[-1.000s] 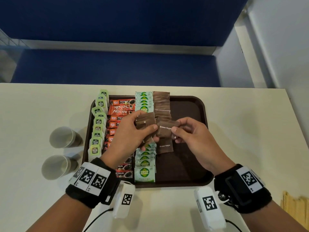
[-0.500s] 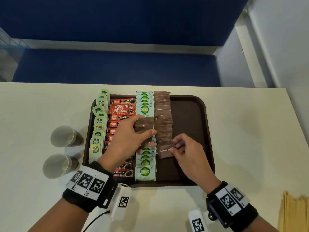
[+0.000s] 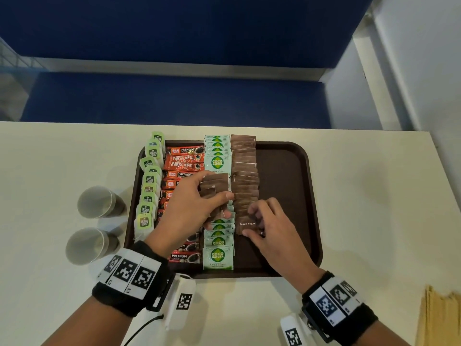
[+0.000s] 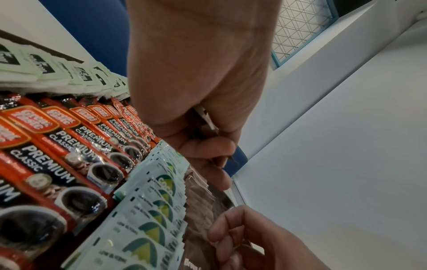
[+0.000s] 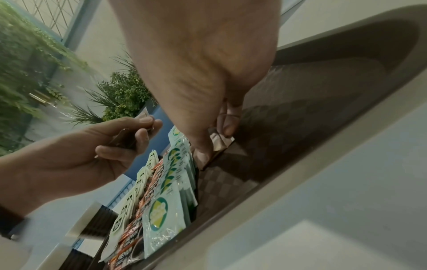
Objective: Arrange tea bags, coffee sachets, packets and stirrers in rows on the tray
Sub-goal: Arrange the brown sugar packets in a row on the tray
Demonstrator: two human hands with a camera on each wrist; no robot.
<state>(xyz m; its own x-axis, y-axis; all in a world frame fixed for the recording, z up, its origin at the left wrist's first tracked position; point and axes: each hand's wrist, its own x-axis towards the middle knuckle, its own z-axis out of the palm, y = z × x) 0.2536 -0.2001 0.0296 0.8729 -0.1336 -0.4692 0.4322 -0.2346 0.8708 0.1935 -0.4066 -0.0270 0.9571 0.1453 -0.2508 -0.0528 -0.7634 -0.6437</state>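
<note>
Right hand (image 3: pixel 270 231): a brown sugar packet (image 3: pixel 247 227) is being pinched against the near end of its row on the tray (image 3: pixel 287 171).
Left hand (image 3: pixel 192 206): spare brown packets (image 3: pixel 214 187) are being clamped.
Risk: the overlapped row is likely being nudged askew if the packet is pushed too hard.

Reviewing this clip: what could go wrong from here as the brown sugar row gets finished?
1. The left hand holds a fanned stack of brown packets above the coco sugar row; one could slip out and land on that row.
2. The right hand presses the nearest brown sugar packet down; a nudge could skew the overlapped brown sugar row.
</note>
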